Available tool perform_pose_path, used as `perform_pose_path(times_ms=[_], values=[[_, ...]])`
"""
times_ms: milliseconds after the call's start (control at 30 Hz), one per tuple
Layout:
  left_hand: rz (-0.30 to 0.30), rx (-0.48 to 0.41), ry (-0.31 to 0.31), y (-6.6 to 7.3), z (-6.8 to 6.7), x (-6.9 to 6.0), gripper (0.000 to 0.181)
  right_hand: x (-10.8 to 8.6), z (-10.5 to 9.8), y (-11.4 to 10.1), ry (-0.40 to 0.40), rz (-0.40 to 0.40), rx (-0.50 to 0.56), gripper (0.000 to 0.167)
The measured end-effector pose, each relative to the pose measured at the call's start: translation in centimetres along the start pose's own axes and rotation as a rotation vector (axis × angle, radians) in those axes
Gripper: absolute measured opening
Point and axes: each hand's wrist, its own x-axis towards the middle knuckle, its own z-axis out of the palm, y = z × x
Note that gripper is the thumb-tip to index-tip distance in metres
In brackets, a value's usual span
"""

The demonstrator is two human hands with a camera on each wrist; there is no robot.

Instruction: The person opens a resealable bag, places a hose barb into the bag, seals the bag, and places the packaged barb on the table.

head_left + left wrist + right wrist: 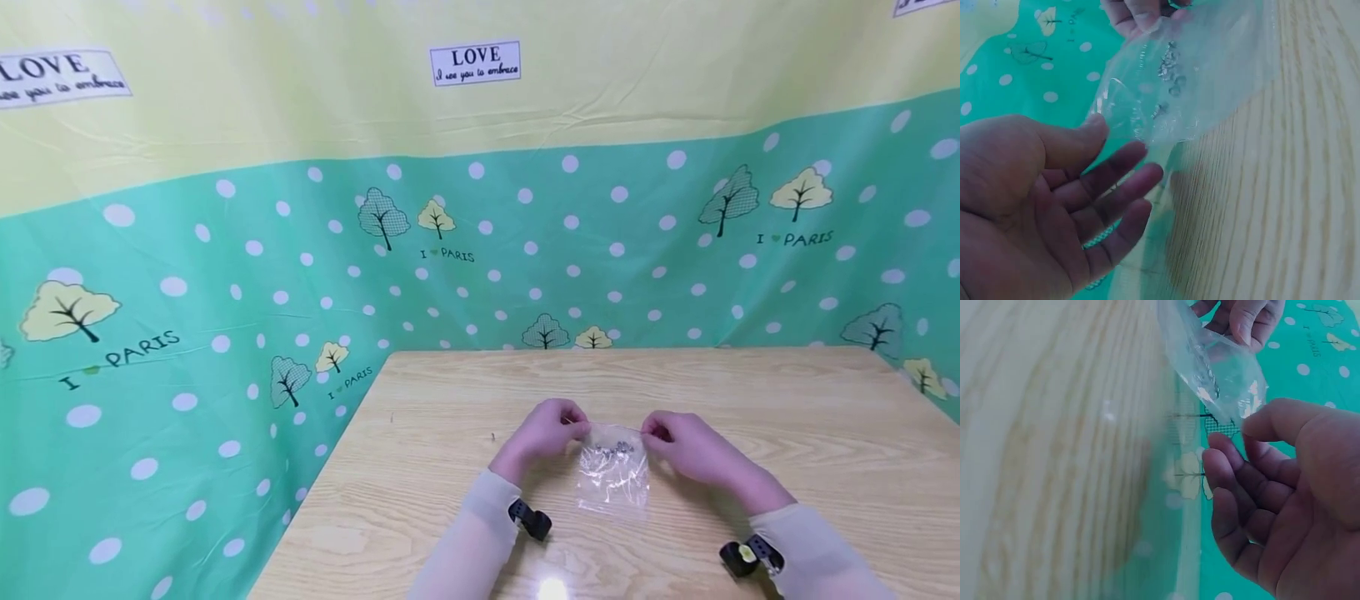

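Observation:
A clear plastic bag (612, 481) is held up by its two upper corners, over the wooden table. Small dark metal pieces, perhaps screws or nuts (1169, 65), show through the film near its upper edge. My left hand (550, 430) pinches the left corner between thumb and index finger; the other fingers are loosely bent in the left wrist view. At the opposite corner my right hand (688, 446) pinches the film the same way. In the right wrist view the bag (1225, 372) stretches from the right thumb toward the left hand.
The light wood-grain table (420, 467) spreads under both hands. Behind it and to the left hangs a green and yellow printed cloth (480, 275). A wrist camera (531, 520) is strapped to the left wrist, another camera (741, 557) to the right.

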Motion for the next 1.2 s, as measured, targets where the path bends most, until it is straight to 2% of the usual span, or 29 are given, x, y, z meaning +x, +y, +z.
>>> perform_pose_path(times_ms=[167, 300, 500, 700, 967, 1200], values=[[0.021, -0.105, 0.001, 0.0, 0.0, 0.4, 0.009, 0.2, -0.2, -0.5, 0.066, -0.010, 0.015, 0.012], [0.045, -0.157, 0.019, 0.2, 0.1, 0.6, 0.008, 0.2, -0.5, -0.8, 0.115, 0.005, 0.030, 0.015], [0.106, -0.201, 0.067, 0.8, -0.2, 0.9, 0.007, 0.3, -0.7, -1.2, 0.169, 0.014, 0.066, 0.020], [0.149, -0.225, 0.112, 1.7, -0.7, 0.5, 0.008, 0.3, -0.8, -1.7, 0.229, 0.008, 0.127, 0.023], [0.297, -0.321, 0.170, 2.7, -1.1, 0.2, 0.009, 0.2, -1.1, -2.9, 0.357, -0.033, 0.179, 0.027], [0.353, -0.305, 0.203, 3.5, -1.2, -0.1, 0.010, 0.0, -1.2, -3.4, 0.458, -0.093, 0.162, 0.024]])
